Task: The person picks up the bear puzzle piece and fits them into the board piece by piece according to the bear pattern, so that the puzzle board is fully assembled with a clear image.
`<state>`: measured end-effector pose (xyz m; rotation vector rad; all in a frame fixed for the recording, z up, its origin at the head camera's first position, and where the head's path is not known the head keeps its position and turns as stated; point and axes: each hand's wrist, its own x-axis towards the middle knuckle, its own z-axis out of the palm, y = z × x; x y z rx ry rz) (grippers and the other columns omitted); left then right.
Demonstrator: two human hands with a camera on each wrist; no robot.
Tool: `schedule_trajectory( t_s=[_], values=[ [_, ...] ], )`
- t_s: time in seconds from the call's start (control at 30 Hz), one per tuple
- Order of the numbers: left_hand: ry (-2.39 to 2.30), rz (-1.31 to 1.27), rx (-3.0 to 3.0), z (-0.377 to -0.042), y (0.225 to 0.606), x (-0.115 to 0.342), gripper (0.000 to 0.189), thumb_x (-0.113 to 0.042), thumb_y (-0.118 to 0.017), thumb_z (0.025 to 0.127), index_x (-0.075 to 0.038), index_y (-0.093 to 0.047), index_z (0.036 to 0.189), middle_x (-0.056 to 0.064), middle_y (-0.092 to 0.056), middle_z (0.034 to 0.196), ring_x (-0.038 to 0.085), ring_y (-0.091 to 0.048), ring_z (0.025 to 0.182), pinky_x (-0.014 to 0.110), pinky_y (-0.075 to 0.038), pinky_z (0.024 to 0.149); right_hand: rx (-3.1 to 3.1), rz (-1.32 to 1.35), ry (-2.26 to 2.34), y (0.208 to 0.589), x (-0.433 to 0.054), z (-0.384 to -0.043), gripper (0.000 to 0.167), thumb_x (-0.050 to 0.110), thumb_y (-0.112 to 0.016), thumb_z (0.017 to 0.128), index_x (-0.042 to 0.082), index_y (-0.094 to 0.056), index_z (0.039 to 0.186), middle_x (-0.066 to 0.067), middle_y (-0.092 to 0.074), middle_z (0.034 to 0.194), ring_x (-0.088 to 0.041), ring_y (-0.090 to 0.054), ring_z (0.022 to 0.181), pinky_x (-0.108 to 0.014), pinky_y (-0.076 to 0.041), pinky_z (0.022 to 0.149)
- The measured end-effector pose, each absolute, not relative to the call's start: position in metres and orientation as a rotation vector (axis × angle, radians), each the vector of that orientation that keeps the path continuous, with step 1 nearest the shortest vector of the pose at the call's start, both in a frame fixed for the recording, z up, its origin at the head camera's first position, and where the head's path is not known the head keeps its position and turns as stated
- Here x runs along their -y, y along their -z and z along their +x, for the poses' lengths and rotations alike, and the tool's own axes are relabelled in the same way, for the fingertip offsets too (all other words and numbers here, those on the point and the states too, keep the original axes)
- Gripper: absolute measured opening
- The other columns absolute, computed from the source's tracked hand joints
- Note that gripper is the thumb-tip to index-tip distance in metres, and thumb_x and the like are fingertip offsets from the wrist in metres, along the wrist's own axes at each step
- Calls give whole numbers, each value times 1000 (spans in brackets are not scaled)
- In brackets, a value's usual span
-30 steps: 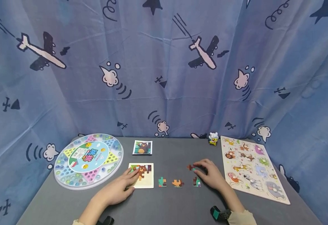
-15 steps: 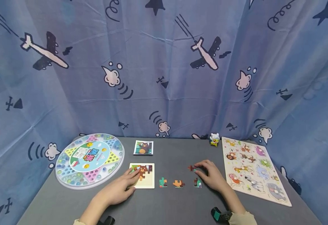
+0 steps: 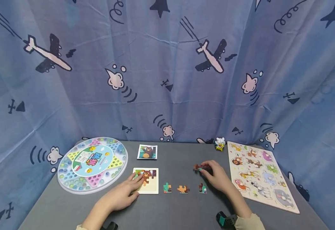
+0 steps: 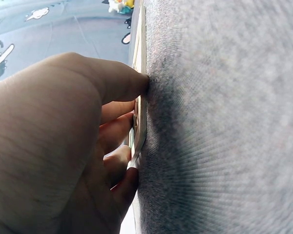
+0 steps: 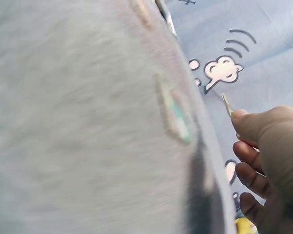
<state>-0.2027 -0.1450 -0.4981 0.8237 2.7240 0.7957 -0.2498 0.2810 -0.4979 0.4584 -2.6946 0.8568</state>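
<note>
My left hand holds the puzzle board, a cream square with a partly filled bear picture, flat on the table. Its thumb lies against the board's near edge, and the other fingers reach over the top and left side. Between thumb and fingertips my right hand pinches a brown and green puzzle piece, seen edge-on and raised off the table in the right wrist view. Three loose pieces lie right of the board: a green one, an orange one and a dark red and green one.
A bear picture card lies behind the board. At left is a round marble game board; at right, an animal peg board. A small toy figure stands at the back edge, before a blue curtain.
My right hand has raised and tilted the brown and green puzzle piece a little. The left hand stays on the puzzle board. The head view has shifted slightly.
</note>
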Motion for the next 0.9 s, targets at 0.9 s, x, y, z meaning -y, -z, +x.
schedule_trajectory(
  t_s=[0.9],
  values=[
    [-762,853,-2747,-203,499,145,53,-21,-61,107,-6,-50,158,9,-38,170,42,-23,161,64,-30,124,2753,599,-997,497,-177,-248,19,16,-76,99,11,-72,117,0,-66,109,-19,-62,102,-45,-55,91]
  ],
)
